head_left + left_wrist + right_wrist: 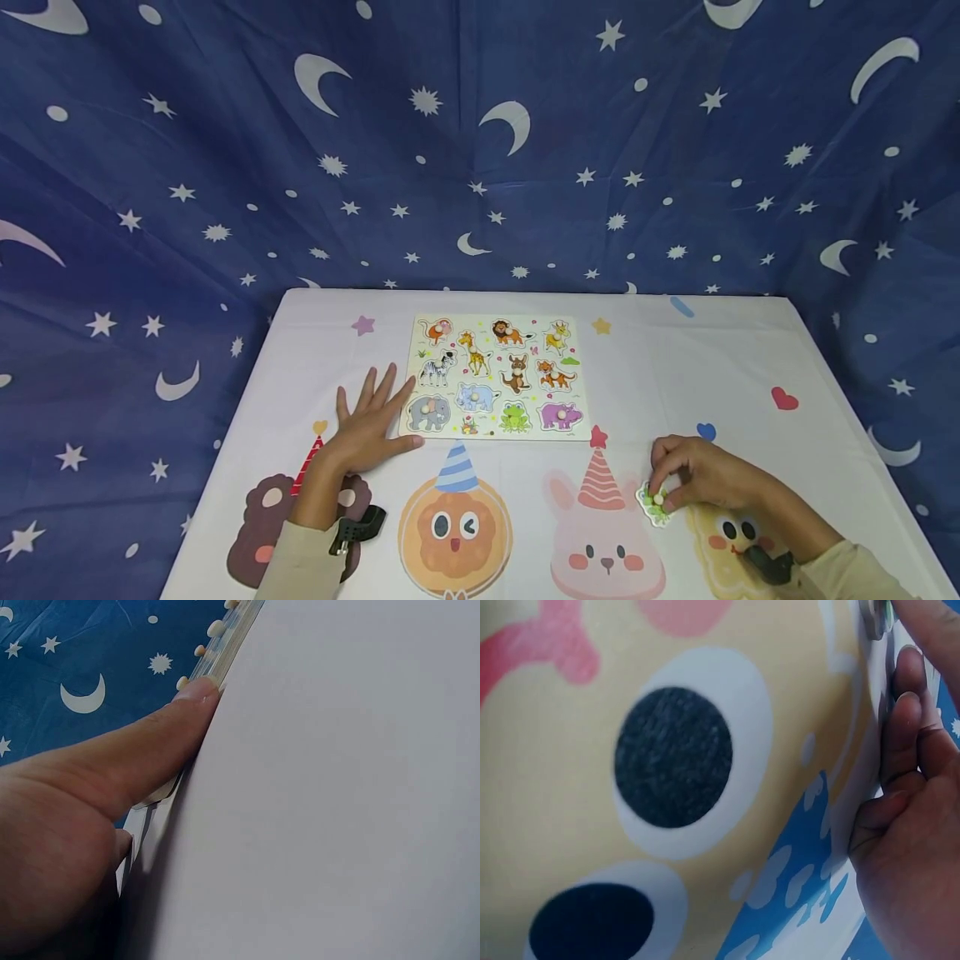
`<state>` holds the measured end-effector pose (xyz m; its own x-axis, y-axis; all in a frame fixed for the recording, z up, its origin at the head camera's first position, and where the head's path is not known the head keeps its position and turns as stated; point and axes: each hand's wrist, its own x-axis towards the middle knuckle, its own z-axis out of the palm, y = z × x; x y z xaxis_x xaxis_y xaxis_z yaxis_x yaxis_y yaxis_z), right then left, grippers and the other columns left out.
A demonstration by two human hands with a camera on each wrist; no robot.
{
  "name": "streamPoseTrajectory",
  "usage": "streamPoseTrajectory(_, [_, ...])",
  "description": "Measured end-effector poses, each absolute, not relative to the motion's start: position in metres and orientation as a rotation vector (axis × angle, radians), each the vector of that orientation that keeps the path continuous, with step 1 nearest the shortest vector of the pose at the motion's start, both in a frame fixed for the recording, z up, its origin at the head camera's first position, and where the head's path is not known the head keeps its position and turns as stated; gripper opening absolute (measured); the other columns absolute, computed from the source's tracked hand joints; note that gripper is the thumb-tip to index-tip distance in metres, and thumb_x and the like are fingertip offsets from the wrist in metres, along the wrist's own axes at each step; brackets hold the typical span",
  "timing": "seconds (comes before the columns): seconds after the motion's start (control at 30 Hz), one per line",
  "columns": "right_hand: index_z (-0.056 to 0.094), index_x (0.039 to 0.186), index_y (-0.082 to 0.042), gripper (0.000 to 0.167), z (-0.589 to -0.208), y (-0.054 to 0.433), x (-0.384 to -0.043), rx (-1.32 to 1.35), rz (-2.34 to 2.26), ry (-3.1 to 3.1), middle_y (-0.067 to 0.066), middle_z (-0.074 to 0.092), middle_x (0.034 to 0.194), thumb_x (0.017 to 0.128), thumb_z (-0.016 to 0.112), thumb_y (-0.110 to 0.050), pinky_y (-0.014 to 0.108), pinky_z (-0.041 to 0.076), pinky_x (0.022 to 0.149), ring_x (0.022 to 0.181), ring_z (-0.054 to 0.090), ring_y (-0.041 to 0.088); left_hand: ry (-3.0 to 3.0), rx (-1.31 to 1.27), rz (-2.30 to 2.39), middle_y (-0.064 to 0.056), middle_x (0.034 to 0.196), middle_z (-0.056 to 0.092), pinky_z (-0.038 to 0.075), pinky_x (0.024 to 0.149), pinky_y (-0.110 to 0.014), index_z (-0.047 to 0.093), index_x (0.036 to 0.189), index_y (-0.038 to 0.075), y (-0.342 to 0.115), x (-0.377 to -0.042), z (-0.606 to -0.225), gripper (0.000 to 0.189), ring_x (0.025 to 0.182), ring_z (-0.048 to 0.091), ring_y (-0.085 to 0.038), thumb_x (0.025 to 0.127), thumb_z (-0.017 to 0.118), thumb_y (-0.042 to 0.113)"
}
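Note:
A wooden animal puzzle board [495,433] lies flat on the table, with knobbed animal pieces set in it. My left hand [367,433] is spread with straight fingers at the board's left side, its thumb reaching to the front left corner. In the left wrist view the thumb [165,735] rests along the board's edge. To the right of the board, my right hand [701,472] pinches the knob of a green puzzle piece [655,512] between thumb and fingers. Only a sliver of that piece [875,621] shows in the right wrist view.
The white tablecloth [697,367] carries printed figures: a bear, a round winking face, a pink rabbit [607,575] and a yellow face. A dark blue curtain [480,208] with moons and stars hangs behind the table. Both wrists wear small black cameras [360,527].

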<state>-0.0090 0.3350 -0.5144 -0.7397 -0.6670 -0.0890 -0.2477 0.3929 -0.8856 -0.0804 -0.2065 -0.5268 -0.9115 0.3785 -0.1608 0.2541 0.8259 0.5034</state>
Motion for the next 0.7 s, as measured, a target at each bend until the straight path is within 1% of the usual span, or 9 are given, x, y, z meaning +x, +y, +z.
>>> streamPoseTrajectory(0.1, [0.082, 0.091, -0.020, 0.017, -0.511, 0.332, -0.008, -0.773, -1.234, 2.286, 0.001, 0.062, 0.087, 0.076, 0.088, -0.022, 0.027, 0.044, 0.057, 0.077, 0.051, 0.018, 2.754, 0.483, 0.707, -0.011, 0.174, 0.003, -0.019, 0.113, -0.076, 0.027, 0.163, 0.025, -0.207, -0.080, -0.527, 0.100, 0.159, -0.009, -0.042, 0.083, 0.075, 0.061])
streamPoseTrajectory(0.2, [0.080, 0.093, -0.025, 0.016, -0.508, 0.326, -0.007, -0.757, -1.134, 2.366, -0.004, 0.062, 0.089, 0.078, 0.087, -0.028, 0.022, 0.044, 0.060, 0.078, 0.053, 0.014, 2.749, 0.475, 0.716, -0.010, 0.174, 0.002, -0.020, 0.113, -0.075, 0.027, 0.163, 0.025, -0.207, -0.080, -0.527, 0.100, 0.159, -0.009, -0.042, 0.083, 0.075, 0.062])
streamPoseTrajectory(0.27, [0.079, 0.093, -0.028, 0.016, -0.505, 0.323, -0.006, -0.746, -1.071, 2.414, -0.007, 0.061, 0.091, 0.079, 0.086, -0.031, 0.021, 0.043, 0.062, 0.080, 0.053, 0.012, 2.749, 0.470, 0.719, -0.010, 0.174, 0.003, -0.020, 0.113, -0.075, 0.027, 0.163, 0.025, -0.207, -0.080, -0.527, 0.101, 0.159, -0.009, -0.042, 0.083, 0.075, 0.062])
streamPoseTrajectory(0.33, [0.079, 0.093, -0.030, 0.015, -0.502, 0.319, -0.006, -0.723, -1.024, 2.451, -0.010, 0.062, 0.093, 0.079, 0.086, -0.031, 0.022, 0.043, 0.065, 0.082, 0.053, 0.010, 2.749, 0.469, 0.719, -0.010, 0.174, 0.002, -0.020, 0.113, -0.075, 0.027, 0.163, 0.025, -0.207, -0.080, -0.527, 0.101, 0.159, -0.009, -0.042, 0.083, 0.075, 0.062])
streamPoseTrajectory(0.53, [0.077, 0.093, -0.036, 0.015, -0.499, 0.310, -0.009, -0.626, -0.916, 2.541, -0.017, 0.062, 0.099, 0.080, 0.085, -0.032, 0.017, 0.047, 0.084, 0.096, 0.053, 0.003, 2.752, 0.478, 0.713, -0.011, 0.174, 0.003, -0.019, 0.113, -0.075, 0.027, 0.163, 0.026, -0.206, -0.080, -0.527, 0.099, 0.159, -0.009, -0.042, 0.083, 0.075, 0.061])
streamPoseTrajectory(0.6, [0.077, 0.093, -0.036, 0.017, -0.500, 0.306, -0.011, -0.621, -0.919, 2.581, -0.017, 0.061, 0.100, 0.080, 0.086, -0.032, 0.017, 0.047, 0.086, 0.097, 0.053, 0.002, 2.752, 0.480, 0.714, -0.011, 0.174, 0.004, -0.018, 0.113, -0.076, 0.027, 0.163, 0.026, -0.206, -0.080, -0.526, 0.099, 0.159, -0.008, -0.043, 0.084, 0.075, 0.060])
streamPoseTrajectory(0.7, [0.077, 0.094, -0.035, 0.020, -0.503, 0.298, -0.016, -0.665, -0.955, 2.653, -0.016, 0.062, 0.100, 0.079, 0.087, -0.028, 0.019, 0.047, 0.085, 0.097, 0.054, 0.002, 2.754, 0.480, 0.715, -0.011, 0.174, 0.004, -0.018, 0.113, -0.076, 0.027, 0.163, 0.026, -0.206, -0.080, -0.526, 0.099, 0.159, -0.008, -0.043, 0.084, 0.076, 0.058])
